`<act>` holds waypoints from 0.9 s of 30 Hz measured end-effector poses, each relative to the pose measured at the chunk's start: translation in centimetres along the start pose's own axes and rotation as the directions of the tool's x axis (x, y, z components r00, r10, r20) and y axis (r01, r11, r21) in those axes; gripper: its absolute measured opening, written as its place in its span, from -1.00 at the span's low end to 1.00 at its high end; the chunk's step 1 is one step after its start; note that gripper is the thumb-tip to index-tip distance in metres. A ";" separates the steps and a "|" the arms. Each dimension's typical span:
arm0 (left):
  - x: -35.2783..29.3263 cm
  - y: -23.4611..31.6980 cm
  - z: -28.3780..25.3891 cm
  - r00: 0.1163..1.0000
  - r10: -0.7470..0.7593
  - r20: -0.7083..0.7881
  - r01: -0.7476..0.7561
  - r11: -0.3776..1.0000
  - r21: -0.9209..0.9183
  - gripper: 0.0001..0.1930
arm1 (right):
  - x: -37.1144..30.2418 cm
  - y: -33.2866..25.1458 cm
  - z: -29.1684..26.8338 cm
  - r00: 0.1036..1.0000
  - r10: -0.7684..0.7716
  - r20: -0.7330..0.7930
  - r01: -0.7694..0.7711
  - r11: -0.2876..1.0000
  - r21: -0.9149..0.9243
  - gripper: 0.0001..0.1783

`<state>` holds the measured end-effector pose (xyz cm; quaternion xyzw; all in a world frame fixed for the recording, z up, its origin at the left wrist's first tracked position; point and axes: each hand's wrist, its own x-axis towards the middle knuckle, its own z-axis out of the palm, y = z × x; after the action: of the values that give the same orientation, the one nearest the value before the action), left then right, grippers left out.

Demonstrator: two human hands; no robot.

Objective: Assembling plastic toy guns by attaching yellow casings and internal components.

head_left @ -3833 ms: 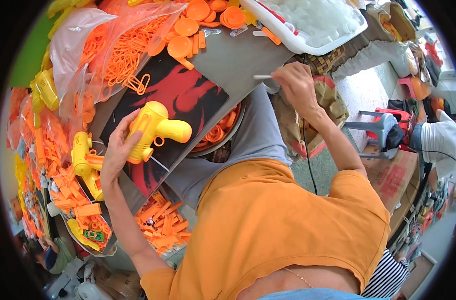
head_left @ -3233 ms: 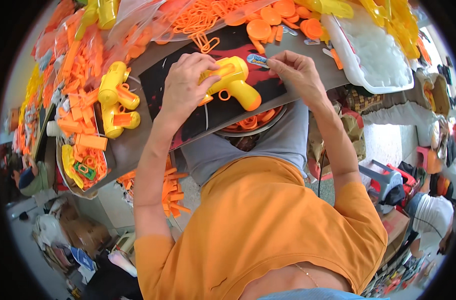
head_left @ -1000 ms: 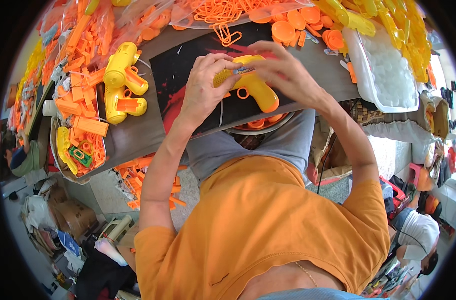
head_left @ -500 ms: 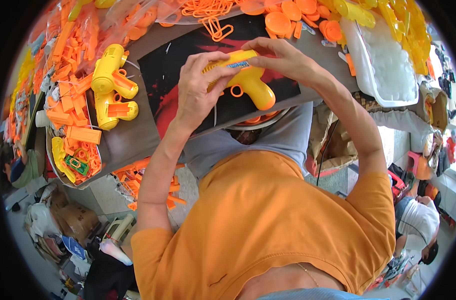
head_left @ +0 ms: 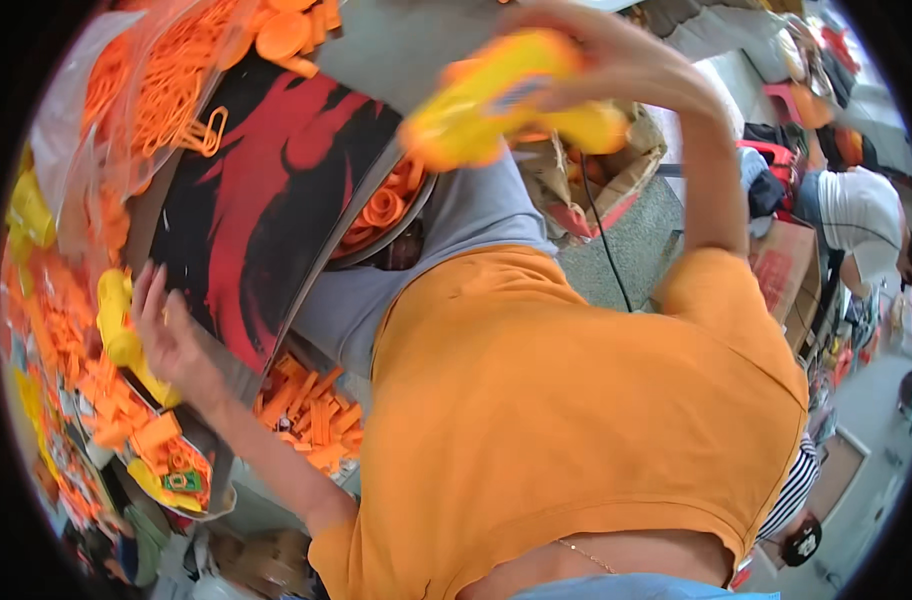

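My right hand [head_left: 616, 55] is closed on a yellow toy gun [head_left: 476, 105], smeared by motion, at the upper middle. The toy is off the table, its handle [head_left: 591, 127] pointing right and a small label on its side. At the left, my left hand [head_left: 176, 340] has its fingers apart with nothing in them. Beside those fingers lies another yellow toy gun [head_left: 119, 315], partly hidden by the hand. The black and red mat [head_left: 266, 190] lies on the table between my hands.
Orange clips [head_left: 166, 90] spill from a clear bag at the upper left. Loose orange parts [head_left: 126, 400] lie beyond my left hand, and others [head_left: 311, 410] sit below the table edge. A bowl of orange rings [head_left: 381, 210] and a cardboard box [head_left: 631, 165] stand near my legs.
My left hand has let go of the toy gun and moved left. My right hand has carried the toy up and right. The whole view has swung round to the right.
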<state>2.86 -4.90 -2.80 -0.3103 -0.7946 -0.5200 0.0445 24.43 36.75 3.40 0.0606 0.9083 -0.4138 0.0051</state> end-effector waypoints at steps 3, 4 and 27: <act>-1.5 -0.5 -5.3 0.966 -0.169 -0.194 0.192 0.976 0.103 -0.76 | -9.5 3.3 -5.1 0.900 0.430 -0.069 -0.429 0.903 0.038 -0.34; -1.9 -0.9 -6.6 0.958 -0.179 -0.226 0.208 0.972 0.112 -0.76 | -11.5 5.5 -5.6 0.864 0.485 -0.137 -0.496 0.866 -0.062 -0.34; 8.4 -6.1 -12.6 0.967 -0.027 -0.252 0.247 0.328 0.912 -0.30 | -1.1 4.9 6.3 0.319 -0.513 -0.797 0.053 0.849 -0.525 -0.79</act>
<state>-10.37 -13.48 1.41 -0.1085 -0.9632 0.0012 0.2461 25.82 35.01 -4.36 0.1123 0.8128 -0.1042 -0.5621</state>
